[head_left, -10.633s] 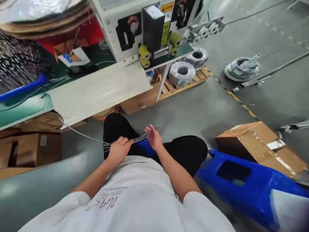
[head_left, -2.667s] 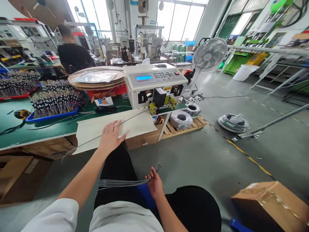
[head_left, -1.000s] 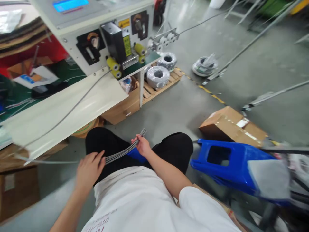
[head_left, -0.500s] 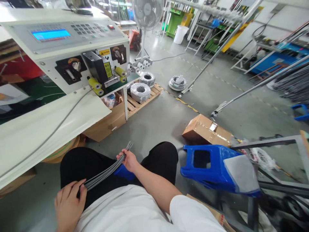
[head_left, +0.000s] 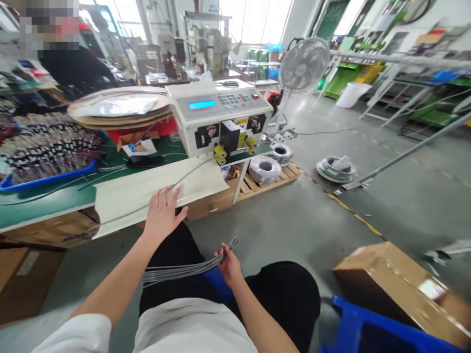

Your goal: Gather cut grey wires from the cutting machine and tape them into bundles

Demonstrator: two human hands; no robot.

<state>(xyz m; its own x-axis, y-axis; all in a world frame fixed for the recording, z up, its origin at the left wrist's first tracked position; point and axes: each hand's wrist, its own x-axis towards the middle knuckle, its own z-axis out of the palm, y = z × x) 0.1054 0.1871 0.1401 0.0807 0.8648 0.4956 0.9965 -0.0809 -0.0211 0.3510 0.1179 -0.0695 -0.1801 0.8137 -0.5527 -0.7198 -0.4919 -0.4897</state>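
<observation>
While right hand (head_left: 229, 268) curls, left (head_left: 161, 214) extends.

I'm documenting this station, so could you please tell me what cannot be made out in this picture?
All in the head view:
Gray cable: the stretch under the left hand, hidden by its fingers; pressed or pinched, unclear.
Gray wires: exact count, because strands overlap.
Machine display: its text, too small.
Blue stool: the rest, cut off by the bottom edge.

Forms a bundle of thin grey cables (head_left: 180, 271), gripped near one end by the right hand (head_left: 230, 267), splayed just beyond it, stretching leftward behind. Passes, as a single grey cable (head_left: 127, 215), under the left hand (head_left: 164, 211), extending both ways.
</observation>
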